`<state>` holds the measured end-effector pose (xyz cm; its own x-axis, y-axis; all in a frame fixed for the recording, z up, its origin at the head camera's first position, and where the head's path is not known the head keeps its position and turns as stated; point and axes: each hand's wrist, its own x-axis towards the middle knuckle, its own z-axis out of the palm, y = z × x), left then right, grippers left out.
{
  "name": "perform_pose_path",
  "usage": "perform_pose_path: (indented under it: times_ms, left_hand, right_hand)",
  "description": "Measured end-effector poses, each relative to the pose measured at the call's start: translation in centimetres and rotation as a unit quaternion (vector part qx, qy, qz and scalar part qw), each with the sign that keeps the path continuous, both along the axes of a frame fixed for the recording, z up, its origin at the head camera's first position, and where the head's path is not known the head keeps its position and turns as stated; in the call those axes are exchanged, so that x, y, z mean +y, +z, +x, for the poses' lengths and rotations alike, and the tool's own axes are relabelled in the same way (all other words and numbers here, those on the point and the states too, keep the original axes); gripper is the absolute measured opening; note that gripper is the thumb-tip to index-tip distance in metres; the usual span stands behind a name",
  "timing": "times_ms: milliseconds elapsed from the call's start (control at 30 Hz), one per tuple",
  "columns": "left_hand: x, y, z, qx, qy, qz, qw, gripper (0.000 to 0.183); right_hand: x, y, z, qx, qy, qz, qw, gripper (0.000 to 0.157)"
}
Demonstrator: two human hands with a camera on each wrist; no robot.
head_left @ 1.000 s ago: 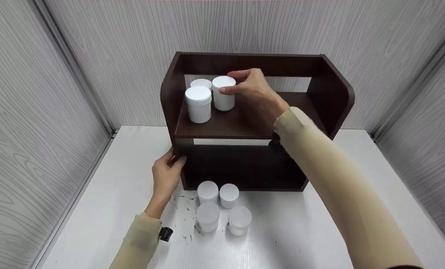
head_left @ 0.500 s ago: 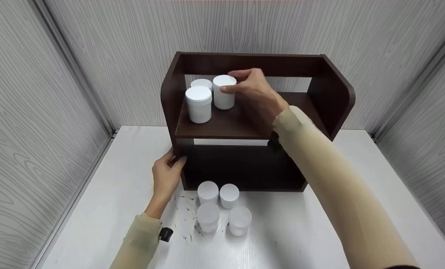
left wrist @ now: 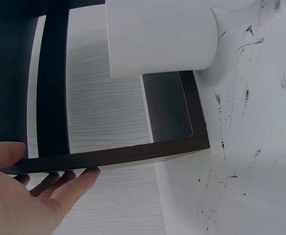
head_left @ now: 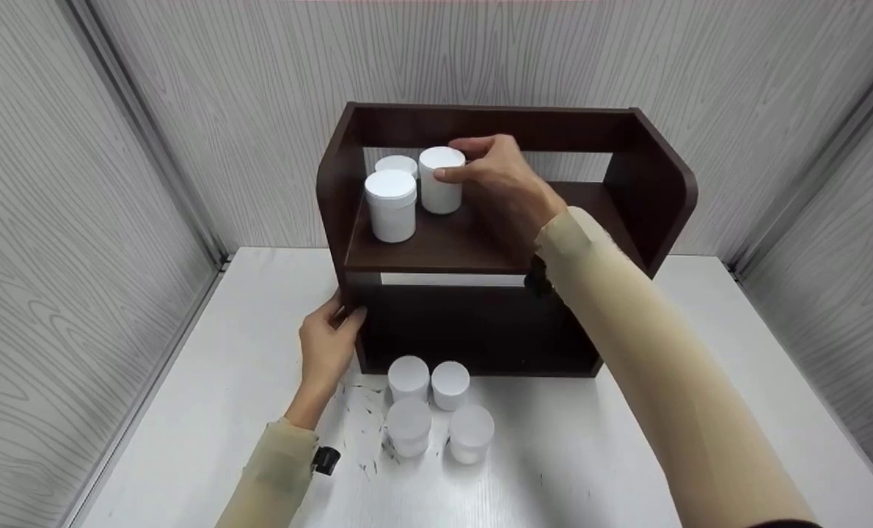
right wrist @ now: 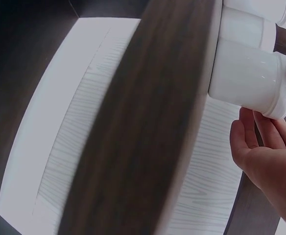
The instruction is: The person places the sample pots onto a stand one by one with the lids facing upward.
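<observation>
The left hand [head_left: 323, 350] grips the left side of the rack [head_left: 336, 187] between thumb and fingers. Two jars [head_left: 393, 213] stand at left on the upper shelf [head_left: 447, 253], four jars [head_left: 408, 380] nearer, on the table [head_left: 561, 462]. Right of the two, the right hand [head_left: 508, 174] pinches another jar [head_left: 440, 192], upright; placing it seems in hand, calling next for a gentle release.

The head view is bright, with glare on the table [head_left: 480, 502] at lower centre, soft shadow rightward; the dimmer right wrist view blurs the shelf [right wrist: 138, 127] mid-frame
</observation>
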<state>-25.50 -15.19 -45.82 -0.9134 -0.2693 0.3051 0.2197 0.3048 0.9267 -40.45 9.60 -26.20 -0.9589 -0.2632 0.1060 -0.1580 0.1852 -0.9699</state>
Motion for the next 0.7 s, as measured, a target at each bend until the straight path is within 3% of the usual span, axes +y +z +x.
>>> perform_pose_path:
  times_ms: [233, 533, 700]
  left_hand:
    - [0.0, -0.1, 0.0, 0.01, -0.013, 0.006, 0.9999, 0.047]
    - [0.1, -0.2, -0.1, 0.009, -0.013, 0.003, 0.9999, 0.049]
    - [0.2, -0.1, -0.2, 0.01, -0.012, 0.002, 0.9999, 0.049]
  right_hand:
    - [0.2, -0.1, 0.0, 0.015, 0.003, 0.028, 0.999, 0.069]
    - [0.8, -0.1, 0.3, -0.001, 0.007, -0.005, 1.0, 0.077]
    - [1.8, 0.5, 1.0, 0.021, -0.008, 0.015, 1.0, 0.075]
